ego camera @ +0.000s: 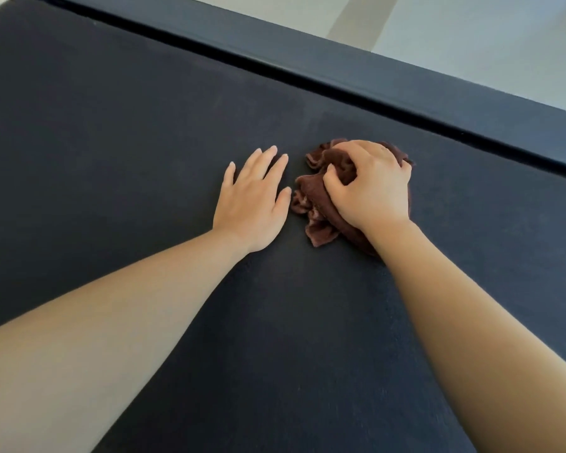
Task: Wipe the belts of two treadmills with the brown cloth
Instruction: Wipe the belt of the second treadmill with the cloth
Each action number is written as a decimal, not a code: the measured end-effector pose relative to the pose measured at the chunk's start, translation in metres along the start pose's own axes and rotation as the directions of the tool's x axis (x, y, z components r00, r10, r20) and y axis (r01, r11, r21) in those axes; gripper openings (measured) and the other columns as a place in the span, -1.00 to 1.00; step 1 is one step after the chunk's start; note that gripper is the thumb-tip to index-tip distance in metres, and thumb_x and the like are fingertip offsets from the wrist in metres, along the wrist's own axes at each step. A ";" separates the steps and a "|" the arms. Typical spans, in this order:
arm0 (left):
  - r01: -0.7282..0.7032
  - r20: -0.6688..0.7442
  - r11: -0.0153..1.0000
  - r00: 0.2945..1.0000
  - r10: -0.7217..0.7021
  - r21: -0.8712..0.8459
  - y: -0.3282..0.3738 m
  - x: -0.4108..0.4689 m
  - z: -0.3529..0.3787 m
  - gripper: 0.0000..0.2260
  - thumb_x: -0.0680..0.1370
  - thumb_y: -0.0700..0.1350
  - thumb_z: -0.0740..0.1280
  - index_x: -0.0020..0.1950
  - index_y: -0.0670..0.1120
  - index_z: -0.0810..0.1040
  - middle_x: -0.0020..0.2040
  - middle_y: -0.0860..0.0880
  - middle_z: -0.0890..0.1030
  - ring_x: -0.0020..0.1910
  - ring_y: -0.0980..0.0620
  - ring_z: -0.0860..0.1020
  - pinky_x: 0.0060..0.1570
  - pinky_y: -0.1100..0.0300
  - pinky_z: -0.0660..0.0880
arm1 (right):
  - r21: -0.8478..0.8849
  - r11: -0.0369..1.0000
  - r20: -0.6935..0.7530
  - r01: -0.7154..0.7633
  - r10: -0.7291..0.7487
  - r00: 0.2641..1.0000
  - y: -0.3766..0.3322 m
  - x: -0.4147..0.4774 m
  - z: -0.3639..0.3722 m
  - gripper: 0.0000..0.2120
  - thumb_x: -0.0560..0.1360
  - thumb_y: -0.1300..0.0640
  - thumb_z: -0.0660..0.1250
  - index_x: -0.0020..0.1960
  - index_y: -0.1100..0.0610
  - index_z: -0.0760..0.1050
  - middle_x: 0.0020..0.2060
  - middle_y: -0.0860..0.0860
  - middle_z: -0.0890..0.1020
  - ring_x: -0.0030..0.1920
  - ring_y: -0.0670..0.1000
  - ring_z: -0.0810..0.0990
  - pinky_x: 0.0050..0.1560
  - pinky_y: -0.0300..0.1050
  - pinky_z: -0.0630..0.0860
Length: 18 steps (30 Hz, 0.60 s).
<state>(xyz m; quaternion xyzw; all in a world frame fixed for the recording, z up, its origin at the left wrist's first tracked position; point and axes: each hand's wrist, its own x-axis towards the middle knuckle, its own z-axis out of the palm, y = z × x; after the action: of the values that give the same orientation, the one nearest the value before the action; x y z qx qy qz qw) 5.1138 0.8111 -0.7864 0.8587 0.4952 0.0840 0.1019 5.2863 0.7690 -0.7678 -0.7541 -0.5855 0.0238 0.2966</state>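
Near the middle of the belt (128,132), toward its far edge, my right hand (371,188) is gripping the bunched brown cloth (321,197), fingers curled into its folds and pressing it down. Just beside it, my left hand (254,204) is lying flat, fingers spread on the dark surface. Beyond the cloth, the side rail (406,83) is running along the belt's far edge, with pale floor (471,31) behind it.

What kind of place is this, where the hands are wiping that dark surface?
Probably a gym or home workout room. The wide dark treadmill belt with its side rail fills the view, over a pale smooth floor. The right hand grips a brown cloth on the belt; the left hand rests flat beside it.
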 end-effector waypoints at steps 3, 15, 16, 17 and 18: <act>0.001 0.001 1.000 1.000 -0.001 0.002 0.000 0.000 0.000 -0.53 0.62 0.03 0.03 0.53 0.00 0.09 0.55 0.04 0.06 0.53 0.05 -0.03 0.47 -0.06 -0.09 | 0.005 1.000 0.012 0.009 -0.009 1.000 0.002 0.026 0.009 -0.74 0.45 -0.03 0.26 0.10 -0.04 0.56 0.13 -0.11 0.59 0.22 0.00 0.48 0.15 0.09 0.28; 0.017 -0.007 1.000 1.000 -0.017 -0.013 -0.004 0.003 0.000 -0.53 0.63 0.04 -0.02 0.53 -0.04 0.10 0.55 0.06 0.08 0.52 0.07 -0.01 0.47 -0.04 -0.08 | -0.015 0.998 0.020 -0.065 0.065 0.998 -0.006 0.048 0.019 -0.72 0.43 -0.09 0.21 0.09 -0.09 0.54 0.10 -0.10 0.59 0.17 0.01 0.49 0.21 0.15 0.29; 0.017 -0.010 1.000 1.000 -0.017 -0.017 -0.004 0.003 0.001 -0.53 0.63 0.05 -0.02 0.53 -0.04 0.11 0.55 0.06 0.08 0.52 0.07 -0.01 0.47 -0.05 -0.08 | -0.020 0.997 0.030 -0.070 0.071 0.997 -0.006 0.040 0.015 -0.72 0.43 -0.09 0.22 0.09 -0.09 0.54 0.10 -0.10 0.59 0.17 0.01 0.49 0.20 0.15 0.30; 0.019 -0.012 1.000 1.000 -0.019 -0.020 -0.004 0.004 0.001 -0.53 0.63 0.05 -0.03 0.53 -0.04 0.11 0.55 0.06 0.09 0.52 0.07 -0.01 0.47 -0.05 -0.08 | -0.027 0.997 0.039 -0.074 0.075 0.996 -0.006 0.029 0.010 -0.72 0.44 -0.09 0.22 0.09 -0.09 0.54 0.10 -0.10 0.59 0.17 0.01 0.48 0.19 0.15 0.30; 0.021 -0.012 1.000 1.000 -0.021 -0.020 -0.005 0.005 0.001 -0.53 0.63 0.05 -0.03 0.53 -0.04 0.11 0.55 0.06 0.09 0.52 0.07 -0.01 0.46 -0.05 -0.08 | -0.034 0.997 0.044 -0.075 0.077 0.996 -0.005 0.016 0.005 -0.72 0.44 -0.10 0.22 0.10 -0.09 0.54 0.10 -0.11 0.59 0.18 0.00 0.48 0.19 0.14 0.29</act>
<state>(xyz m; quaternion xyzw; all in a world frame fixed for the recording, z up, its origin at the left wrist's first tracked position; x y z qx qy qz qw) 5.1126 0.8173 -0.7887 0.8518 0.5040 0.0929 0.1083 5.2852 0.7862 -0.7647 -0.7798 -0.5634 0.0426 0.2697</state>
